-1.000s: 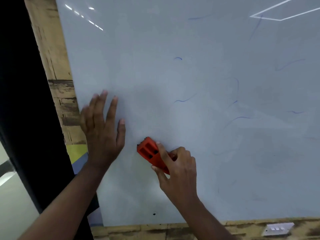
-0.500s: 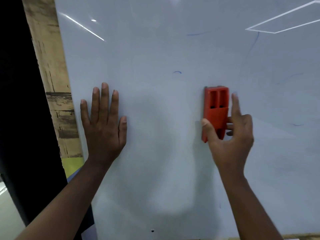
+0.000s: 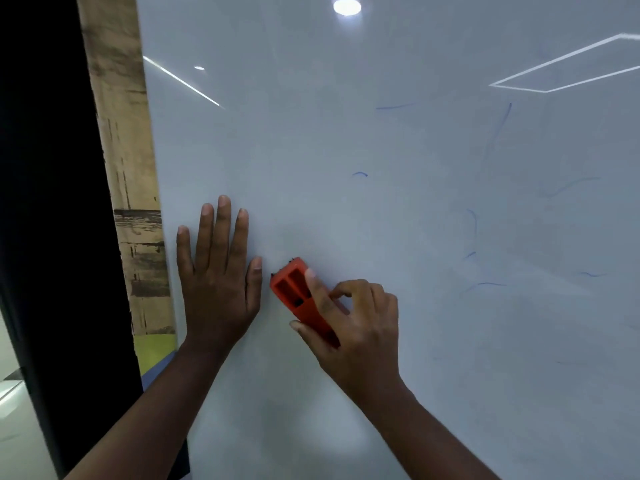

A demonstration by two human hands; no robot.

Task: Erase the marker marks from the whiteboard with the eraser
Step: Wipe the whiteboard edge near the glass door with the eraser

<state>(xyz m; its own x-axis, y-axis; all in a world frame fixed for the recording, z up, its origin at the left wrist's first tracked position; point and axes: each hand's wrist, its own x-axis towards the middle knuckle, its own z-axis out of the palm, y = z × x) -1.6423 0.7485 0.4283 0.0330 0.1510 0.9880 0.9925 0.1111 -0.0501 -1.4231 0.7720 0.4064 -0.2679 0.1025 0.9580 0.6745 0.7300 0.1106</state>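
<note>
Our right hand [image 3: 349, 317], gripping the eraser [image 3: 300, 296], has swept it back down-left beside our flat, splayed left hand [image 3: 216, 271] on the whiteboard [image 3: 381, 220]; blue marks [image 3: 472, 233] rightward remain uncleared.

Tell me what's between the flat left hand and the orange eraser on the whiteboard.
Only a narrow strip of bare whiteboard separates the left hand from the eraser, seen in the head view.

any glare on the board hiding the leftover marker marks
Head view: the whiteboard reflects a round lamp at top, thin light strips at upper left and upper right; the faint blue marks lie clear of them. A soft bright patch sits between the forearms. The red eraser looks sharp.
</note>
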